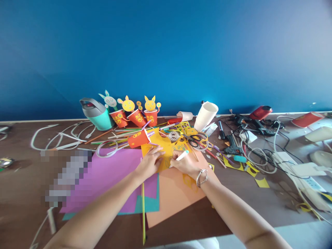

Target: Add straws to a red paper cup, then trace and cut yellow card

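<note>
My right hand (178, 161) is closed around a white marker (182, 155) with a teal end, its tip down on a yellow sheet (153, 157). Drawn outlines show on that sheet beside the hand. Flat on the sheet's left part lies my left hand (151, 160), fingers stretched out and holding nothing. Beneath are an orange sheet (166, 204) and a purple sheet (109, 183). A red paper cup (137, 139) lies tipped over just beyond my left hand. Black-handled scissors (194, 141) and a tape roll (173, 136) rest beyond my right hand.
Along the blue wall stand a teal flask (98, 116), red cups with paper rabbit heads (150, 103) and a white cup stack (205, 116). At right are a glue gun (233, 145), tangled cables, yellow scraps (261, 182) and a power strip (290, 166). Straws lie scattered behind the sheets.
</note>
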`<action>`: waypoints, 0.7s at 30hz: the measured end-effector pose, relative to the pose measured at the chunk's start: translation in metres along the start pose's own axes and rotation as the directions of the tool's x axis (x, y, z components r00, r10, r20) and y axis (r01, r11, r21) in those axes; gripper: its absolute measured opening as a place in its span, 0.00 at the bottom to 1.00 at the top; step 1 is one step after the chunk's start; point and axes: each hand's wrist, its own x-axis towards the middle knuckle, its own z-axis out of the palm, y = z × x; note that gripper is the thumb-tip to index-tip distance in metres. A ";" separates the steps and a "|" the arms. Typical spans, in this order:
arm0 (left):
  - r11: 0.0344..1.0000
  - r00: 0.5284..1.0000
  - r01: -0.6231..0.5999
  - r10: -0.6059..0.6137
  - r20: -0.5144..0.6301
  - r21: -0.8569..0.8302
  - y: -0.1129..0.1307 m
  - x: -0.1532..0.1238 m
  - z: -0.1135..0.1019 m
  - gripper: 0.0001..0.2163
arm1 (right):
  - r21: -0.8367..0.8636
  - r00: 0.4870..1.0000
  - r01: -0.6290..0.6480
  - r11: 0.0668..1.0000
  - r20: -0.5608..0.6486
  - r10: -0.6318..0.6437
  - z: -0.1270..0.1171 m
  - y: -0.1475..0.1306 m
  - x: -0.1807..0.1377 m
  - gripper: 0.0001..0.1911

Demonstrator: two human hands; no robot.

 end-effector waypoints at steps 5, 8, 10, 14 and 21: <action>1.000 1.000 0.003 -0.004 0.014 0.022 0.001 0.000 0.000 0.15 | 0.090 1.000 -0.006 0.996 -0.011 0.007 -0.003 -0.008 0.001 0.11; 1.000 1.000 0.008 -0.008 0.023 0.024 0.002 0.001 -0.001 0.15 | 0.075 1.000 -0.012 0.997 0.021 0.010 -0.003 -0.008 0.001 0.10; 1.000 1.000 0.004 -0.004 0.027 0.024 0.002 0.001 -0.001 0.15 | 0.057 1.000 -0.013 0.998 0.027 0.011 -0.001 -0.006 0.001 0.09; 1.000 1.000 -0.001 0.001 0.015 0.015 0.002 0.001 -0.001 0.15 | 0.053 0.999 0.010 0.999 0.035 -0.012 0.000 -0.005 0.001 0.09; 1.000 1.000 0.020 -0.020 0.013 0.001 0.002 0.001 -0.001 0.15 | 0.024 1.000 -0.022 0.999 -0.004 0.022 0.001 -0.006 0.002 0.12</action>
